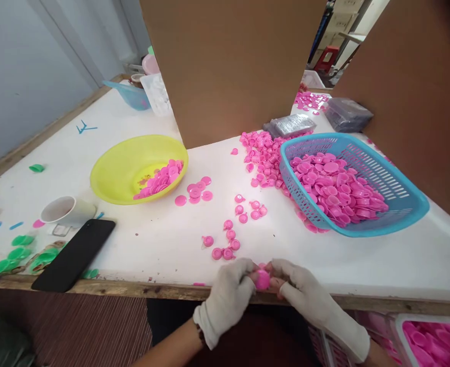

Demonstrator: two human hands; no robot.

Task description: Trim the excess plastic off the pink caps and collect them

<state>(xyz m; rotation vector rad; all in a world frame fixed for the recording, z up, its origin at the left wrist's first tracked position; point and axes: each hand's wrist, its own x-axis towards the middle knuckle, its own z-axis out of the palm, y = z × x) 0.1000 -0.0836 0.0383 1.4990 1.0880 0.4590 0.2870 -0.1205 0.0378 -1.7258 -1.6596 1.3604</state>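
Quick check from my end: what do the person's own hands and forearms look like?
The left hand and right hand wear off-white gloves, with some of the fingers bare at the tips. The right glove's cuff looks longer than the left's. A dark band sits at the left wrist. No sleeve shows on the left forearm.

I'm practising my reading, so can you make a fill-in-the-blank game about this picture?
The round bowl holding pink discs is ____.
The left hand and right hand, holding a pink piece, wear white ____.
The big basket on the table is ____.
The phone lies on the picture's ____ side.

Missing words: yellow; gloves; blue; left.
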